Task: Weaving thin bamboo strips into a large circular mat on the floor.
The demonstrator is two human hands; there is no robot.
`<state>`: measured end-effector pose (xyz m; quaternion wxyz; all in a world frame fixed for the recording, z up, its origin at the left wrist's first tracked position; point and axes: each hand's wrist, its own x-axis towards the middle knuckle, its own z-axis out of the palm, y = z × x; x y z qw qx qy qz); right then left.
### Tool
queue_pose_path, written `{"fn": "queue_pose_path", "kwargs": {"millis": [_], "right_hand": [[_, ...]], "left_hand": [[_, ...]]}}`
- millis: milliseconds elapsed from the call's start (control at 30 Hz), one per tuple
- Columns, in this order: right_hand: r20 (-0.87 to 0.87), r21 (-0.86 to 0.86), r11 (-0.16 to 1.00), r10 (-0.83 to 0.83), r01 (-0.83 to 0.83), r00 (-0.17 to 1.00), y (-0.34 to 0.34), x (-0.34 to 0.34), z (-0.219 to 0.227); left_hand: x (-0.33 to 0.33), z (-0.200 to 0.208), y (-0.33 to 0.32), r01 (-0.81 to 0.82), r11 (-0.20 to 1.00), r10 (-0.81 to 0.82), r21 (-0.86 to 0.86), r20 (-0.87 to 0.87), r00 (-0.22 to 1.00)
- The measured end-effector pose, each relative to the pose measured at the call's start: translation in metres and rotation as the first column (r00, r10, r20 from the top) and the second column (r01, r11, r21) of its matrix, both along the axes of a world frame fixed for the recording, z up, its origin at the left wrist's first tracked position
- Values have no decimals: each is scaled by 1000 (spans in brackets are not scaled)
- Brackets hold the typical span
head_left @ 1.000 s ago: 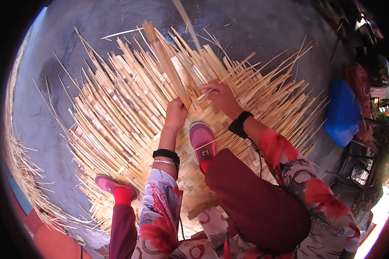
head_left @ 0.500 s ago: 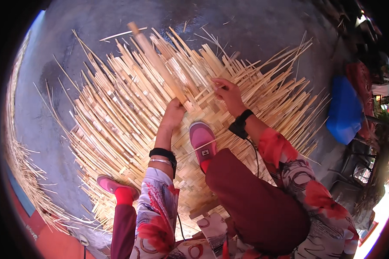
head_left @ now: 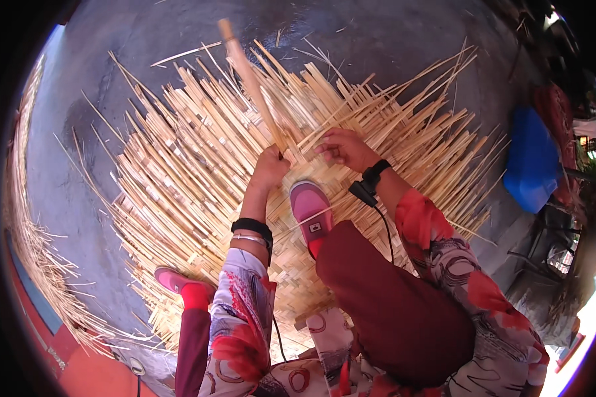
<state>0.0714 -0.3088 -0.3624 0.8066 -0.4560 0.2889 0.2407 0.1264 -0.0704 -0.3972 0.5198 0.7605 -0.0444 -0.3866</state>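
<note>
Beneath me lies a round piece of bamboo weaving [head_left: 304, 274], tightly plaited in the middle, with long loose strips [head_left: 179, 165] fanning out past its edge. My left hand [head_left: 269, 167] is closed round the base of a raised bundle of bamboo strips [head_left: 250, 76], which stands up from the weave and is smeared by motion. Just to its right, my right hand [head_left: 349, 149] has its fingers curled together over the weave's edge; what lies between the fingertips is hidden. My pink shoe [head_left: 311, 208] presses on the woven part, right below both hands.
My other shoe [head_left: 172, 279] rests on the strips at the left. More strips [head_left: 46, 264] form a pile along the left rim. A blue plastic object [head_left: 531, 162] stands on the grey floor [head_left: 404, 40] at the right, beside dark chair-like frames [head_left: 543, 251].
The raised bundle has swung rightward and more upright in my left hand. My right hand has come down and a little left, its fingers curling in closer to the left hand.
</note>
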Motion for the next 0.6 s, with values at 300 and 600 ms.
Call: {"fn": "queue_pose_path", "kwargs": {"millis": [300, 600], "right_hand": [[145, -11, 984, 177, -178, 973, -4, -3, -13], [307, -505, 859, 84, 88, 948, 55, -1, -20]], "left_hand": [[-4, 25, -1, -38, 969, -12, -244, -199, 980], [8, -7, 40, 1, 926, -93, -377, -226, 970]]}}
